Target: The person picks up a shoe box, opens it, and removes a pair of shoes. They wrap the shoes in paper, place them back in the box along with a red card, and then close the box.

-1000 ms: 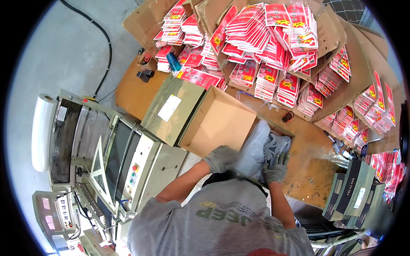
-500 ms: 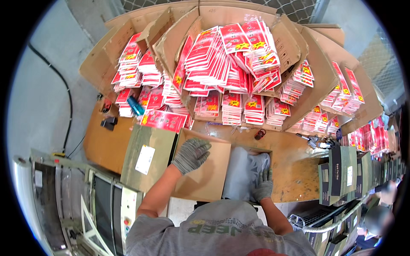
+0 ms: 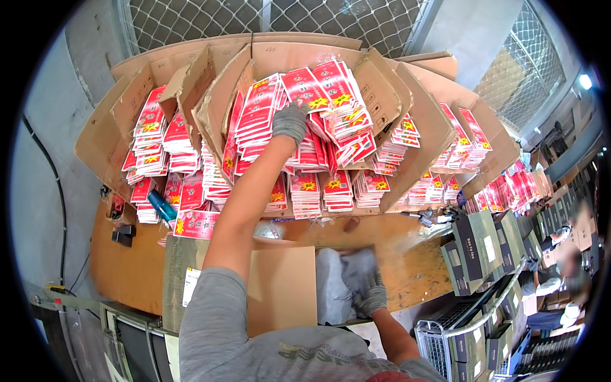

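Note:
My left hand (image 3: pixel 291 122), in a grey knit glove, is stretched far out to the stacks of red printed packets. Its fingers are closed at the lower left corner of a top red packet (image 3: pixel 307 88). An open box with a plain brown lid (image 3: pixel 282 286) lies in front of me. Inside it is a bundle in grey-blue wrapping (image 3: pixel 332 286); what the wrapping covers is hidden. My right hand (image 3: pixel 372 298), gloved too, rests with fingers apart on the right side of this bundle.
Cardboard dividers (image 3: pixel 398 137) split the packet stacks. A teal cylinder (image 3: pixel 161 205) lies at the left by a black block (image 3: pixel 123 235). A closed dark green box (image 3: pixel 181 264) sits left of the open one. More boxes (image 3: pixel 474 248) stand right, beside a wire cart (image 3: pixel 433 344).
My left hand has gone from above the brown lid up to the red packets and closed at one. My right hand stays at the wrapped bundle. The whole view has shifted.

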`<state>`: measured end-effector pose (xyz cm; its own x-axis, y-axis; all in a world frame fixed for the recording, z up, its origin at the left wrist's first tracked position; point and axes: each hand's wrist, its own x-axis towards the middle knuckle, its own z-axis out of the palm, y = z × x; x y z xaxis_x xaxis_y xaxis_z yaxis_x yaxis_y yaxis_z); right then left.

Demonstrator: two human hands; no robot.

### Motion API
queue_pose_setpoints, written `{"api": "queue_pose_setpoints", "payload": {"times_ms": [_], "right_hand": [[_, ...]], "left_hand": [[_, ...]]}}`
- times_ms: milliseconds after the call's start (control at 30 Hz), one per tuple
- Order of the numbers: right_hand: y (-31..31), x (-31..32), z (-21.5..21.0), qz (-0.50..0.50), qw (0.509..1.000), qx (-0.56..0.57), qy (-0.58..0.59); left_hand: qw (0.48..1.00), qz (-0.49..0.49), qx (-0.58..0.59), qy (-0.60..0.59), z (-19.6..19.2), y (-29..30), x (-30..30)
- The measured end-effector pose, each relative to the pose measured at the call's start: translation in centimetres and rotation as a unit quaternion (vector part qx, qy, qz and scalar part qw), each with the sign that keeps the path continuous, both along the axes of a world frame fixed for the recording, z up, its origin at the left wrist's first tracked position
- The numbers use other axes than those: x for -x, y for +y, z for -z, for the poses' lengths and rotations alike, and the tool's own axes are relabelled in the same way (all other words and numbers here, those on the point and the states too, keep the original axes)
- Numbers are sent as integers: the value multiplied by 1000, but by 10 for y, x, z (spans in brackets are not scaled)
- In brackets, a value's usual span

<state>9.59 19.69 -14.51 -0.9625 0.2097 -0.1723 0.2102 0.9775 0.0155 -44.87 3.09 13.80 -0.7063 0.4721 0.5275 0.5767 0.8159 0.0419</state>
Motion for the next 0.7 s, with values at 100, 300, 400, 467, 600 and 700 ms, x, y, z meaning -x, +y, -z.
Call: {"api": "queue_pose_setpoints", "payload": {"times_ms": [100, 300, 400, 467, 600, 700], "right_hand": [[-2, 22, 15, -56, 998, -25, 21], [11, -12, 8, -24, 999, -34, -1], [8, -9, 9, -39, 999, -28, -11], [15, -9, 8, -32, 999, 4, -18], [7, -9, -3, 0, 999, 41, 34], [9, -11, -4, 6, 995, 67, 73]], "left_hand": [[1000, 18, -7, 1, 4, -31, 52], [983, 177, 12, -56, 31, -16, -90], [970, 233, 74, -6, 75, -29, -111], [968, 232, 92, -8, 83, -33, -125], [969, 228, 91, 20, 98, -43, -129], [968, 234, 81, 42, 104, -42, -127]]}}
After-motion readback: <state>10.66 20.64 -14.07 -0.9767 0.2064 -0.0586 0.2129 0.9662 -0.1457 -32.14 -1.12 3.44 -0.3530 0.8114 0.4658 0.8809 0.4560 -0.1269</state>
